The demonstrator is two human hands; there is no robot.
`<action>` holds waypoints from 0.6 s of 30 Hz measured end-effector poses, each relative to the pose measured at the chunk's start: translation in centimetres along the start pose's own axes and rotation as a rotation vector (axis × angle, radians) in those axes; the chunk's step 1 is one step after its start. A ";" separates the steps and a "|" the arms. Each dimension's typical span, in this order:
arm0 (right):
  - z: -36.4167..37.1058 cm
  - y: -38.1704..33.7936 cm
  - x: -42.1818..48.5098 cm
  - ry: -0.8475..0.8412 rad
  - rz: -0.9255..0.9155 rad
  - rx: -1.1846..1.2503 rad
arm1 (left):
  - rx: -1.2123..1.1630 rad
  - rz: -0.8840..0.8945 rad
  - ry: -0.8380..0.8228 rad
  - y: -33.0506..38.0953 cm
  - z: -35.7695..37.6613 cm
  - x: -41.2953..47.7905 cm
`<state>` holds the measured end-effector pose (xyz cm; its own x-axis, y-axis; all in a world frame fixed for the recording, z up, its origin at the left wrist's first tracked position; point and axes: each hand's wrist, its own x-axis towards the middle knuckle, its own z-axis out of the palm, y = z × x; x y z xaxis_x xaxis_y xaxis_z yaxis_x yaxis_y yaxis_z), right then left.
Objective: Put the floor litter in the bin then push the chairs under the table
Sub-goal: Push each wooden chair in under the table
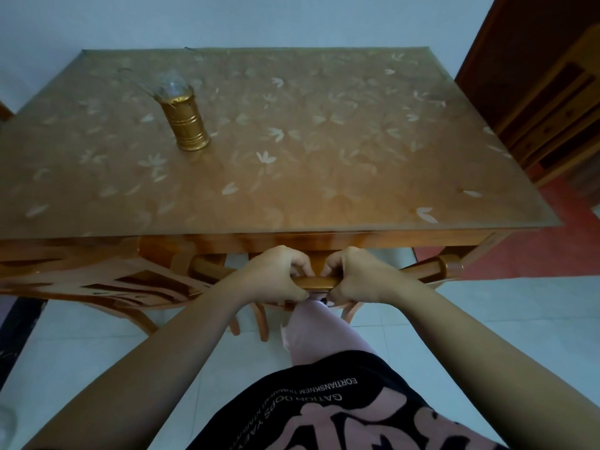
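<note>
A wooden chair [431, 267] stands at the near edge of the wooden table [324, 177], its seat hidden under the tabletop. Its curved top rail runs across the lower middle of the view. My left hand [276, 277] and my right hand [360, 277] both grip the middle of that rail, close together, fingers curled over the top and thumbs underneath. A second wooden chair [107, 284] sits to the left, its seat partly under the table. No litter or bin shows in this view.
A gold lantern [186, 120] stands on the table's left half, on a leaf-patterned cover. A wooden cabinet [548, 102] stands at the right by a red floor strip [552, 248]. White floor tiles [81, 345] lie below. A white wall is behind the table.
</note>
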<state>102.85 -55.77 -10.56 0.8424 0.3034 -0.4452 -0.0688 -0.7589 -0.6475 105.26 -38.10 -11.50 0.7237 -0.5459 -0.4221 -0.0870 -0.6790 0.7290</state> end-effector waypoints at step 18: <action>-3.2 0.1 5.2 0.017 0.008 -0.066 | -0.001 -0.019 0.010 -0.5 -3.7 4.9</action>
<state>108.94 -56.13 -11.01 0.8512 0.2878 -0.4389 -0.0407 -0.7975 -0.6020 111.40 -38.62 -11.93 0.7319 -0.5278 -0.4309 -0.0719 -0.6887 0.7215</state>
